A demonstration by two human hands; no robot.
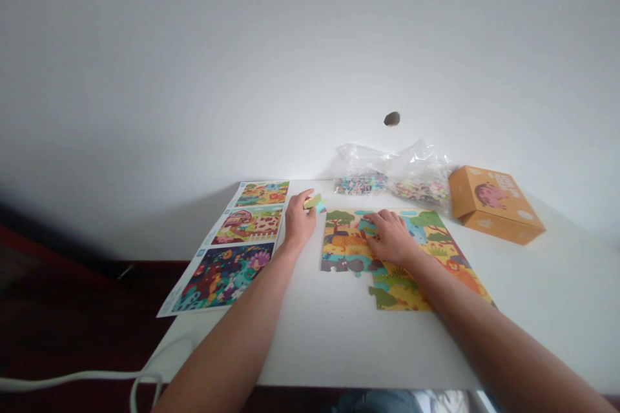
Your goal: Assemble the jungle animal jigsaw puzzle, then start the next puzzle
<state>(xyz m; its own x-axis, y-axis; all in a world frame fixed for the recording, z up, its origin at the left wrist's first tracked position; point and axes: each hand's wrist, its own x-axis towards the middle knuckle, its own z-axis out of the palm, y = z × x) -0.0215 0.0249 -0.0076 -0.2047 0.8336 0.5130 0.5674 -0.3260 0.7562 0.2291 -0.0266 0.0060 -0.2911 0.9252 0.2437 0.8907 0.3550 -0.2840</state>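
A partly assembled jigsaw puzzle [346, 242] with a colourful animal scene lies flat on the white table. Its lower left corner has a gap where bare tabletop shows. My right hand [390, 235] rests on the upper middle of the puzzle, fingers apart and touching it, hiding part of the picture. Left of the puzzle, my left hand [299, 219] is closed on a few loose puzzle pieces [312, 202], green and teal, held just above the table. How many pieces it holds cannot be made out.
A sheet with three printed pictures [245, 232] lies along the table's left side. Behind the puzzle are two clear bags of pieces [361, 182], [420, 187] against the wall. An orange box [494, 203] stands at the right. A white cable [87, 375] hangs near the front left edge.
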